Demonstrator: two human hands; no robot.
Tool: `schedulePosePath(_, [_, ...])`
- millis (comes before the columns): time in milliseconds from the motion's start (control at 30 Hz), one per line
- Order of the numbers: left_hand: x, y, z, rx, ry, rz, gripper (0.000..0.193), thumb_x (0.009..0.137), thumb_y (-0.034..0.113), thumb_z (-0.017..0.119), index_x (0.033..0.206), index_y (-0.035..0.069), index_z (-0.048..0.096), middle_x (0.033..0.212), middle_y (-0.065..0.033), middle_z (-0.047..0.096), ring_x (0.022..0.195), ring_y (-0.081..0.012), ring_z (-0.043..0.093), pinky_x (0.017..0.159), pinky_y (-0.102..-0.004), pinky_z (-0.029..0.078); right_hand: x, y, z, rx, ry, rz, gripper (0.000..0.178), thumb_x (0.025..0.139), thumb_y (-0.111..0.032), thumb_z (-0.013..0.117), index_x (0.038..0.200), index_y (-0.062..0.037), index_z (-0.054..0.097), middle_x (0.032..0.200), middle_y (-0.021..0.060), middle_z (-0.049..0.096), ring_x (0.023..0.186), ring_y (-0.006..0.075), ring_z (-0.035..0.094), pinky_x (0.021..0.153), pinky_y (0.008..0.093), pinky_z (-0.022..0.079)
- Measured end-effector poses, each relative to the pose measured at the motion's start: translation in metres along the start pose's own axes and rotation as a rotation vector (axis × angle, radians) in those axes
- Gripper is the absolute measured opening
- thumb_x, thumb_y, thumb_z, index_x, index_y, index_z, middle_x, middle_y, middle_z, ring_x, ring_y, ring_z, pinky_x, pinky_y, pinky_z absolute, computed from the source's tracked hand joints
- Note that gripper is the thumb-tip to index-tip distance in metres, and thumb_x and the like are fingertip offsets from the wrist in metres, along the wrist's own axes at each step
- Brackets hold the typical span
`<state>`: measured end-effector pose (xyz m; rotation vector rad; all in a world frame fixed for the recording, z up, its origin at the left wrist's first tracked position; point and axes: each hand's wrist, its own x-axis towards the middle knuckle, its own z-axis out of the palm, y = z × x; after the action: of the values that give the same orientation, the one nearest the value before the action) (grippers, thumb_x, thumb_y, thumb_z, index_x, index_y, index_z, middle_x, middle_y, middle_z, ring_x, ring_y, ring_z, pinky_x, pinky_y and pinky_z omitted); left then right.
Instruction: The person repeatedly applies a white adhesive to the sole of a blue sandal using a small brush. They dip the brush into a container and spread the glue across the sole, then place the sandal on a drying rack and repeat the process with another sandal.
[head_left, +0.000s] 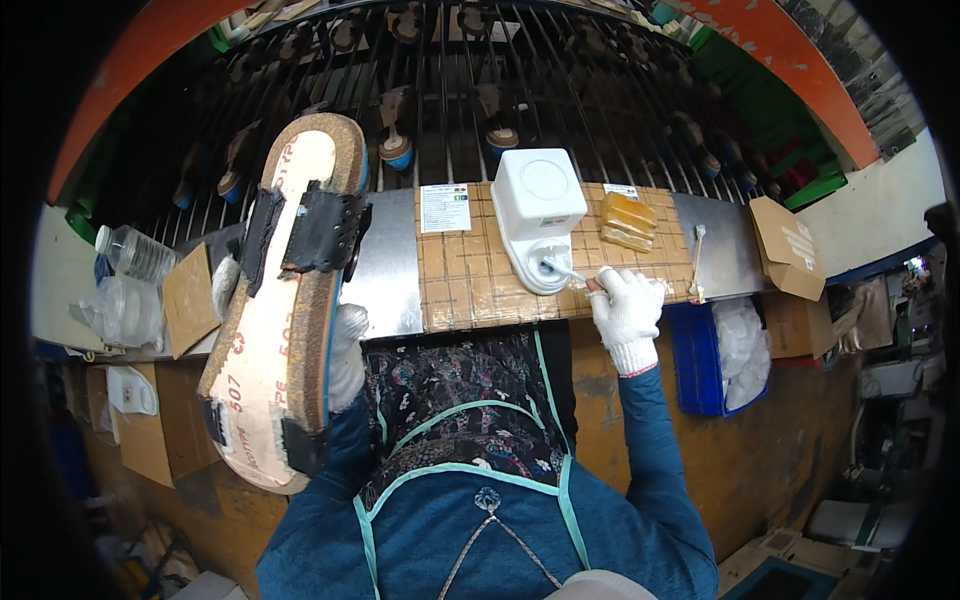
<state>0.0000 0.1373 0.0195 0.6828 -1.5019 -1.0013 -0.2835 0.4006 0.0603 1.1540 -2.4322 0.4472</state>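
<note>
Close to the camera at the left, my gloved left hand grips an upturned sandal. Its underside faces up, with a pale printed board, brown cork edges and black strap ends folded over it; a strip of blue shows along one side. Most of that hand is hidden behind the sandal. At the right, my gloved right hand is closed on the thin handle of a brush. The brush's far end rests in the round mouth of a white plastic dispenser, where its tip cannot be made out.
A brown taped board covers part of the metal bench. Yellowish blocks lie right of the dispenser, with another small brush beyond. Clear bottles stand left. A blue bin hangs below right. Behind runs a dark rod rack carrying several shoes.
</note>
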Motion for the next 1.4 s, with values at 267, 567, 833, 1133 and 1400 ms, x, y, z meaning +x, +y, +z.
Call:
schedulePosePath(267, [0.016, 0.005, 0.030, -0.113, -0.013, 0.060, 0.059, 0.090, 0.030, 0.070, 0.140, 0.011, 0.045, 0.151, -0.0262, 0.038, 0.134, -0.0398, 0.049, 0.104, -0.0484, 0.050, -0.008, 0.020, 0.007, 0.832, -0.366, 0.658, 0.031, 0.099, -0.034, 0.062, 0.083, -0.0072, 0.064, 0.060, 0.0006, 0.058, 0.054, 0.0109, 0.052, 0.053, 0.0289, 0.038])
schedulePosePath(567, [0.017, 0.001, 0.121, -0.274, -0.163, 0.414, 0.041, 0.095, 0.014, 0.067, 0.133, 0.010, 0.052, 0.150, -0.0320, 0.037, 0.131, -0.0426, 0.052, 0.100, -0.0458, 0.055, 0.007, -0.006, -0.004, 0.963, -0.226, 0.509, 0.017, 0.092, -0.021, 0.070, 0.090, -0.0046, 0.067, 0.070, 0.0008, 0.060, 0.061, 0.0093, 0.051, 0.056, 0.0262, 0.038])
schedulePosePath(833, [0.037, 0.035, 0.153, -1.218, -0.363, -0.351, 0.059, 0.094, 0.009, 0.060, 0.149, 0.002, 0.041, 0.157, -0.0185, 0.036, 0.137, -0.0275, 0.048, 0.111, -0.0414, 0.047, 0.076, -0.066, -0.066, 0.641, 0.371, -0.033, 0.026, 0.068, -0.005, 0.086, 0.092, -0.0065, 0.077, 0.082, 0.0059, 0.070, 0.082, 0.0228, 0.062, 0.077, 0.0344, 0.048])
schedulePosePath(1133, [0.038, 0.016, 0.131, -0.534, -0.415, -0.001, 0.071, 0.088, 0.018, 0.063, 0.152, 0.003, 0.036, 0.156, -0.0239, 0.036, 0.142, -0.0382, 0.040, 0.118, -0.0514, 0.032, 0.087, -0.096, -0.043, 0.933, 0.207, 0.154, 0.017, 0.078, -0.010, 0.082, 0.093, -0.0027, 0.077, 0.092, 0.0099, 0.068, 0.087, 0.0229, 0.061, 0.077, 0.0327, 0.048])
schedulePosePath(1400, [0.047, 0.030, 0.123, -0.400, -0.339, 0.218, 0.052, 0.085, 0.018, 0.072, 0.135, 0.020, 0.059, 0.150, -0.0264, 0.044, 0.143, -0.0476, 0.037, 0.119, -0.0603, 0.023, 0.122, -0.091, -0.060, 0.624, 0.394, -0.106, 0.019, 0.076, -0.007, 0.084, 0.092, -0.0035, 0.075, 0.097, 0.0102, 0.070, 0.094, 0.0250, 0.061, 0.082, 0.0348, 0.048])
